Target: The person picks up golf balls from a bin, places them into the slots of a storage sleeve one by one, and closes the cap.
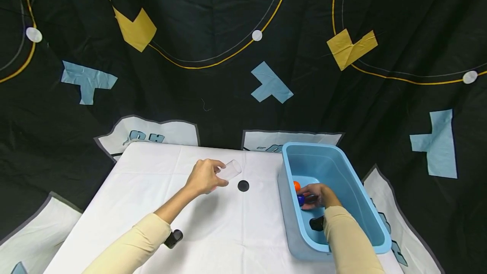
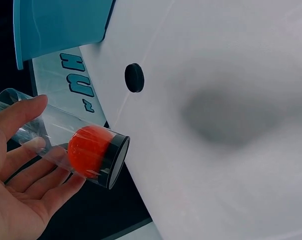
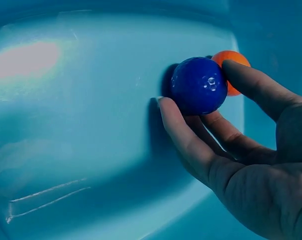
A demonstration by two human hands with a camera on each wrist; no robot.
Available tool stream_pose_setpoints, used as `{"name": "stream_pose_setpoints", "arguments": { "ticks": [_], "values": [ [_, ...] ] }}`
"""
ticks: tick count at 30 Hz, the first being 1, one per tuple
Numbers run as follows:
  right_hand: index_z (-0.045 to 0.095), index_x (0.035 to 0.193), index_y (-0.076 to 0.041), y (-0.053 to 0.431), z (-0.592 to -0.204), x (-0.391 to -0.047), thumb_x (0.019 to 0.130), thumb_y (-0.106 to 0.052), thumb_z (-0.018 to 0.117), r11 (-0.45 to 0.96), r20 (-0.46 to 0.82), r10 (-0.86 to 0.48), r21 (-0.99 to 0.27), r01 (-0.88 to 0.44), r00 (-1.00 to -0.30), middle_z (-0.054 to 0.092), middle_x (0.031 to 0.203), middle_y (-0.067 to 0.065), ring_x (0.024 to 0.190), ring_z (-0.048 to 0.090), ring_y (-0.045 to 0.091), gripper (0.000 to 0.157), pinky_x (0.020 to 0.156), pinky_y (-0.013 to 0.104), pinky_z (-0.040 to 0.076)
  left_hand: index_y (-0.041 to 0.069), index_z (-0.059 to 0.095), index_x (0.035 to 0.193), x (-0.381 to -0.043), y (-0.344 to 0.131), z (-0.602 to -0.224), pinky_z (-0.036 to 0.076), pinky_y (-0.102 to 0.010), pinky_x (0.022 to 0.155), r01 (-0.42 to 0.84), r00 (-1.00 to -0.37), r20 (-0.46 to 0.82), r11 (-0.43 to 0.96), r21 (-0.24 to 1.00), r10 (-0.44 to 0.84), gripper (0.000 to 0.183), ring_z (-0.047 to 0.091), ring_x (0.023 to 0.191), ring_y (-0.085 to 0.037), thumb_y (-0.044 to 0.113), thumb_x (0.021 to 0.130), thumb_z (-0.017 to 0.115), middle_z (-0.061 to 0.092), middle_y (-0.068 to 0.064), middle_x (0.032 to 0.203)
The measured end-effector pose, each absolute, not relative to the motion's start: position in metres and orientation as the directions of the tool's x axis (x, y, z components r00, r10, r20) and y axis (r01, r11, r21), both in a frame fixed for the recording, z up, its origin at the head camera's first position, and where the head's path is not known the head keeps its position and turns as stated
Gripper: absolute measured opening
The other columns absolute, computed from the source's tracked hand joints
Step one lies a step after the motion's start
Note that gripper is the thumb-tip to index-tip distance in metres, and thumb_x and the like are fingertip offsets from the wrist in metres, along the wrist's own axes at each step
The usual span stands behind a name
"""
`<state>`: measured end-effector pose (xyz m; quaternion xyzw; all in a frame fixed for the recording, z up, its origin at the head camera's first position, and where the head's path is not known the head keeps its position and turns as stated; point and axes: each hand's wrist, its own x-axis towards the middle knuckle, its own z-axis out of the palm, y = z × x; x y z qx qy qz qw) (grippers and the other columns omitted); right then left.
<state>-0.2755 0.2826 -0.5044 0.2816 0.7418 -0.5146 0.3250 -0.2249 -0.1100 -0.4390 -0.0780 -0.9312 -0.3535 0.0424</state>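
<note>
One blue ball [image 3: 198,85] is pinched by the right hand [image 1: 319,191] near the bin's left wall [image 1: 291,221], wider room lying rightward; above the table [image 1: 160,170], one tube [image 2: 63,122] containing one red ball [image 2: 88,151] is gripped by the left hand [image 1: 204,176].

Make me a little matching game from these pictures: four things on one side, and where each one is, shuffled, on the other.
Things
1. clear tube
2. red ball
3. blue ball
4. black disc

Places
A. lying on the white table
B. at the right hand's fingertips, in the blue bin
C. gripped by the left hand
D. inside a see-through container

Pairs: 1-C, 2-D, 3-B, 4-A
</note>
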Motion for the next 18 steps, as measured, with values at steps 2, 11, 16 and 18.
{"name": "stream_pose_setpoints", "arguments": {
  "ticks": [2,11,16,18],
  "values": [
    [0.046,0.132,0.013,0.2825,-0.505,-0.2761,0.097,-0.011,0.064,0.301,-0.773,0.076,-0.585,0.753,-0.63,0.056,0.119,0.031,0.096,0.072,0.035,0.045,0.094,0.038,0.056,0.01,0.079,0.107,-0.2248,-0.1098,-0.4401,0.056,-0.032,0.068,0.179,-0.983,0.139,0.74,0.648,0.116,0.046,0.073,0.083,-0.02,0.02,0.065,0.094,0.078,-0.012,0.095],
    [0.043,0.134,0.012,0.2834,-0.5045,-0.2744,0.096,-0.005,0.063,0.266,-0.779,0.044,-0.594,0.759,-0.626,0.048,0.128,0.031,0.111,0.064,0.04,0.047,0.099,0.04,0.054,0.011,0.079,0.106,-0.2232,-0.1088,-0.4415,0.057,-0.033,0.069,0.184,-0.983,0.141,0.73,0.658,0.121,0.045,0.073,0.083,-0.019,0.02,0.065,0.095,0.078,-0.012,0.094],
    [0.042,0.133,0.013,0.2853,-0.499,-0.274,0.096,-0.007,0.063,0.288,-0.769,0.022,-0.607,0.741,-0.639,0.05,0.125,0.032,0.106,0.067,0.04,0.047,0.097,0.041,0.055,0.011,0.079,0.105,-0.2237,-0.1094,-0.4422,0.058,-0.035,0.072,0.185,-0.982,0.151,0.746,0.64,0.115,0.045,0.074,0.085,-0.021,0.02,0.064,0.095,0.078,-0.012,0.094],
    [0.041,0.134,0.013,0.2871,-0.4954,-0.2744,0.097,-0.008,0.063,0.3,-0.763,0.005,-0.615,0.729,-0.646,0.051,0.124,0.032,0.103,0.068,0.039,0.048,0.098,0.041,0.054,0.011,0.079,0.105,-0.2244,-0.1098,-0.4419,0.058,-0.036,0.073,0.185,-0.982,0.152,0.748,0.637,0.113,0.045,0.074,0.086,-0.021,0.02,0.065,0.095,0.078,-0.012,0.094]
  ]
}}
